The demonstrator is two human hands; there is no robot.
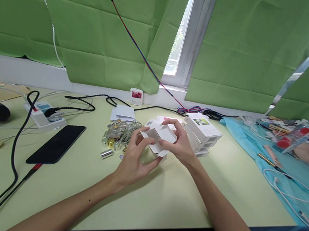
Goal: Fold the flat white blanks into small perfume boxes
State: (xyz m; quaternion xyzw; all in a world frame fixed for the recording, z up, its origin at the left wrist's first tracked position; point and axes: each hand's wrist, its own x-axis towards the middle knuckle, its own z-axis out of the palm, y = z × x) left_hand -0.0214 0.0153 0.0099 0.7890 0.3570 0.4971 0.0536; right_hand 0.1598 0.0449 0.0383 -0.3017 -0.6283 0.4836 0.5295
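A small white carton point(155, 135) with its flaps standing open is between my two hands above the table. My left hand point(139, 153) grips its left and lower side, fingers curled round the edge. My right hand point(178, 143) pinches the flap side from the right. What lies inside the carton cannot be made out. Left of my hands is a heap of small clear glass bottles point(122, 130) with gold and silver caps. One silver cap point(106, 153) lies in front of the heap. Just right of my right hand stands a stack of white boxes point(202, 129).
Folded white papers point(123, 113) lie behind the bottles, and a small box with a pink picture point(136, 96) stands by the wall. A black phone point(56, 144), cables and a power strip point(45, 115) are on the left. Blue sheeting point(280, 181) with clutter covers the right.
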